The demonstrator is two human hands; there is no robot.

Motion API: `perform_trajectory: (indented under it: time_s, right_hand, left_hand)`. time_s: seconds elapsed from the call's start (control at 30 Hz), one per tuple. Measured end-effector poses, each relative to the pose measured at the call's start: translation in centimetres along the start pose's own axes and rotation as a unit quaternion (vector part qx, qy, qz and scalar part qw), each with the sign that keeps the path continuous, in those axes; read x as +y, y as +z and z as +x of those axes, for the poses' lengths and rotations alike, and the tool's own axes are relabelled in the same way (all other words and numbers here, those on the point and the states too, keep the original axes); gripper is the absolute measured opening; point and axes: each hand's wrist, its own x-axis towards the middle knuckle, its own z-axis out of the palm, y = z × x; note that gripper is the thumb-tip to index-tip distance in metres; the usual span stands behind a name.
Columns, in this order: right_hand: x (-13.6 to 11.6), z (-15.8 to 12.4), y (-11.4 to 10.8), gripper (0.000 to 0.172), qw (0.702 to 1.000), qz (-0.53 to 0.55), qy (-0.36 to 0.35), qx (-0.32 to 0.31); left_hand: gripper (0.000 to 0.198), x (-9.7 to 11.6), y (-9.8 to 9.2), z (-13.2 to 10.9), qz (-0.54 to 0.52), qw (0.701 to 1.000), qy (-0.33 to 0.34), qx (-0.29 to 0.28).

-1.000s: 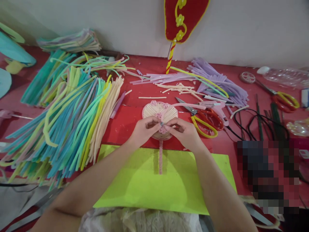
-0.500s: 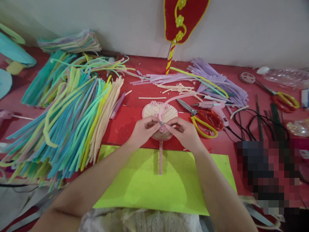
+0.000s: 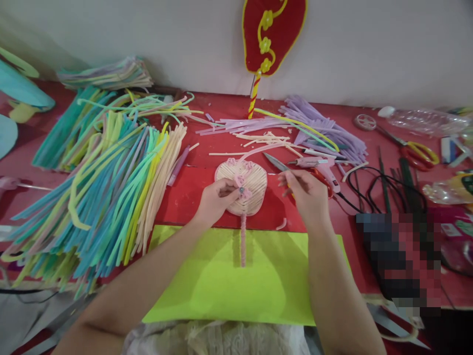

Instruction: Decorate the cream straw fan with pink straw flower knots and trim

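A round cream fan (image 3: pixel 255 188) with a pink rim lies flat on the table. Pink pipe-cleaner flowers run down its face, and its pink wrapped handle (image 3: pixel 243 241) points toward me. With thumb and fingers closed, my left hand (image 3: pixel 218 197) pinches the lowest pink flower (image 3: pixel 244 194), which has a grey bead at its centre. My right hand (image 3: pixel 308 190) hovers off the fan's right side, fingers loosely curled and apart, holding nothing I can see. Right behind it are scissors (image 3: pixel 275 161), their red and yellow handles mostly hidden. A short pink offcut (image 3: pixel 281 224) lies below that hand.
Large bundles of coloured pipe cleaners (image 3: pixel 111 197) cover the left side; purple ones (image 3: pixel 325 125) lie at the back. A pink glue gun (image 3: pixel 320 165) with a black cord is at the right. A red fan (image 3: pixel 273 39) stands against the wall. A yellow-green sheet (image 3: pixel 221 291) lies in front.
My right hand has left the flower and moved right, toward the scissors. A short pink offcut now shows on the table. My left hand still pinches the flower; the view has shifted slightly.
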Motion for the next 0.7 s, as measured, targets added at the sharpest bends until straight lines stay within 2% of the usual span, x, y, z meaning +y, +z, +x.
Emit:
perform_trajectory:
  time_s: [0.13, 0.3, 0.43, 0.57, 0.6, 0.7]
  right_hand:
    - [1.5, 0.4, -4.0, 0.023, 0.989, -0.123, -0.008, 0.085]
    - [2.8, -0.4, -8.3, 0.021, 0.947, -0.282, -0.051, 0.147]
    - [3.3, -0.5, -10.0, 0.024, 0.93, -0.33, -0.047, 0.153]
    - [4.2, 2.1, -10.6, 0.028, 0.906, -0.385, -0.038, 0.173]
    - [4.5, 3.1, -10.6, 0.029, 0.901, -0.4, -0.017, 0.166]
    - [5.3, 6.0, -10.7, 0.028, 0.904, -0.41, 0.098, 0.07]
  left_hand:
    - [0.014, -0.1, 0.0, 0.1, 0.007, 1.0, 0.009, 0.023]
    - [0.014, -0.3, 0.1, 0.1, 0.001, 0.999, 0.011, 0.032]
    - [0.013, -0.4, 0.1, 0.0, 0.014, 0.999, 0.018, 0.04]
    - [0.013, -0.4, 0.2, 0.0, 0.024, 0.999, 0.025, 0.037]
    - [0.014, -0.5, 0.2, 0.0, 0.024, 0.999, 0.025, 0.038]
    - [0.017, -0.5, 0.2, 0.1, 0.014, 0.998, 0.025, 0.049]
